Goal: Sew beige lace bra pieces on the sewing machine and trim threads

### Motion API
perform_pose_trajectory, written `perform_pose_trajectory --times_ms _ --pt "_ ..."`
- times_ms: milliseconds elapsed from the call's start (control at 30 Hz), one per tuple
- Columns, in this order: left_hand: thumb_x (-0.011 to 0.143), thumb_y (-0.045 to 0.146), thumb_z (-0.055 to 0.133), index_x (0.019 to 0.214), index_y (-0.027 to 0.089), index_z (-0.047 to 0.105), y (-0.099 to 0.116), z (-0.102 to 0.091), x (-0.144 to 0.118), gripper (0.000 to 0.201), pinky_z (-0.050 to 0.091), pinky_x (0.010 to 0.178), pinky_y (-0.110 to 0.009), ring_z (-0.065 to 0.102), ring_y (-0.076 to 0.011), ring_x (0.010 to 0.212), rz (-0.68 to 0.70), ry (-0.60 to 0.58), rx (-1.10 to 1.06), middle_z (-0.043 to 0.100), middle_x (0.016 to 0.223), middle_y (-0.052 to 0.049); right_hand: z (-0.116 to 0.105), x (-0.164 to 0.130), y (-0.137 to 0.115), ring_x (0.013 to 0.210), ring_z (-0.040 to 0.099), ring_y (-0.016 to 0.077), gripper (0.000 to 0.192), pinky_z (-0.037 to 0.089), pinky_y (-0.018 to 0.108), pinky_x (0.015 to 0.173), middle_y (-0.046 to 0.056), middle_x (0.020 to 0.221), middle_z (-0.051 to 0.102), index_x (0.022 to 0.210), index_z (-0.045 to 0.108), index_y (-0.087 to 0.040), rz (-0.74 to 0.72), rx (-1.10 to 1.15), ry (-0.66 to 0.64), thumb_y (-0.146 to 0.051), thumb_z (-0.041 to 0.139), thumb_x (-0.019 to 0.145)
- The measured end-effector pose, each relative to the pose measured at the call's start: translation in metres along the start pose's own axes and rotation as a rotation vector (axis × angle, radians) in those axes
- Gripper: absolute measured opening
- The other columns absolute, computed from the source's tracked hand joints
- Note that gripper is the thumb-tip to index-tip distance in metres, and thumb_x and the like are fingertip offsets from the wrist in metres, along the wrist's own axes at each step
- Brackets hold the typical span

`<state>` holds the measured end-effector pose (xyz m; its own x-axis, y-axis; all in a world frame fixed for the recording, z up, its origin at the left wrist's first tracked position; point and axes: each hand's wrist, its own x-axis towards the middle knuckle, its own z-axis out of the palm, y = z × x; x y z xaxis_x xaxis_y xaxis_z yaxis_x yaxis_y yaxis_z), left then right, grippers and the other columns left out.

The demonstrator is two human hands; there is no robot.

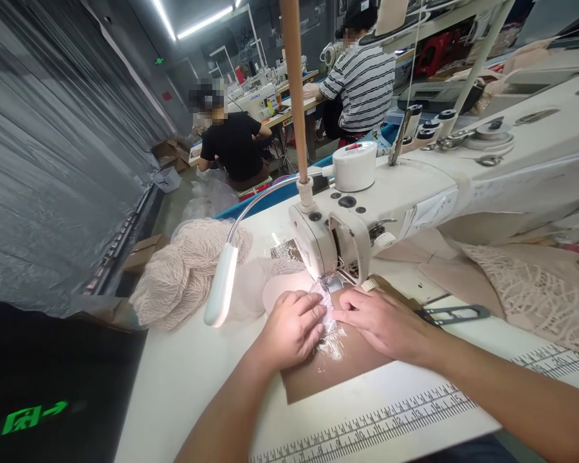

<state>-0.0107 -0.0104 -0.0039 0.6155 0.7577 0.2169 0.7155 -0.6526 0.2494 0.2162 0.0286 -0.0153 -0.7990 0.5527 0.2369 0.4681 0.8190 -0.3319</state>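
My left hand [292,328] and my right hand [381,320] lie flat side by side on a strip of pale lace [329,316], pinching it between their fingertips just in front of the needle of a white sewing machine [367,206]. The lace lies on a brown sheet [338,366] on the white table [183,379]. A gooseneck lamp [220,283] lights the spot from the left.
A heap of beige lace [183,270] lies at the table's far left and more lace fabric [535,289] at the right. Black scissors [453,314] sit beside my right wrist. A printed ruler [395,411] runs along the front edge. Two people sit at other machines behind.
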Motion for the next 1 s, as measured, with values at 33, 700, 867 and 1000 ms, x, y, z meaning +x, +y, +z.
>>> perform_pose_trajectory --times_ms 33,700,867,1000 --pt "0.092 0.029 0.045 0.118 0.014 0.059 -0.0003 0.0000 -0.0005 0.033 0.042 0.091 -0.044 0.051 -0.0267 0.105 0.011 0.005 -0.011 0.057 0.126 -0.013 -0.0003 -0.0012 0.0009 0.075 0.042 0.0176 0.037 0.029 0.030 0.067 0.004 0.085 0.053 0.104 0.065 -0.023 -0.029 0.022 -0.018 -0.006 0.041 0.082" --pt "0.091 0.027 0.048 0.114 0.018 0.062 0.0012 -0.0009 -0.0004 0.029 0.044 0.077 -0.037 0.052 -0.0210 0.084 0.099 -0.001 -0.042 0.059 0.097 -0.011 -0.0032 -0.0057 0.0045 0.076 0.038 0.0191 0.036 0.027 0.031 0.067 0.004 0.082 0.051 0.101 0.064 -0.022 -0.134 0.044 -0.069 -0.004 0.043 0.078" --pt "0.092 0.027 0.046 0.112 0.019 0.064 0.0035 -0.0011 -0.0010 0.028 0.043 0.078 -0.037 0.052 -0.0203 0.084 0.099 -0.016 -0.019 0.060 0.096 -0.011 -0.0024 -0.0073 0.0052 0.074 0.039 0.0182 0.030 0.028 0.031 0.066 0.003 0.078 0.051 0.095 0.065 -0.020 -0.124 0.056 -0.035 -0.007 0.041 0.082" --pt "0.093 0.027 0.044 0.112 0.020 0.063 0.0045 -0.0019 -0.0004 0.028 0.043 0.078 -0.036 0.051 -0.0200 0.084 0.101 -0.019 0.000 0.060 0.095 -0.011 -0.0010 -0.0082 0.0057 0.071 0.041 0.0173 0.031 0.029 0.031 0.065 0.003 0.075 0.051 0.095 0.066 -0.021 -0.100 0.086 0.037 -0.008 0.040 0.084"
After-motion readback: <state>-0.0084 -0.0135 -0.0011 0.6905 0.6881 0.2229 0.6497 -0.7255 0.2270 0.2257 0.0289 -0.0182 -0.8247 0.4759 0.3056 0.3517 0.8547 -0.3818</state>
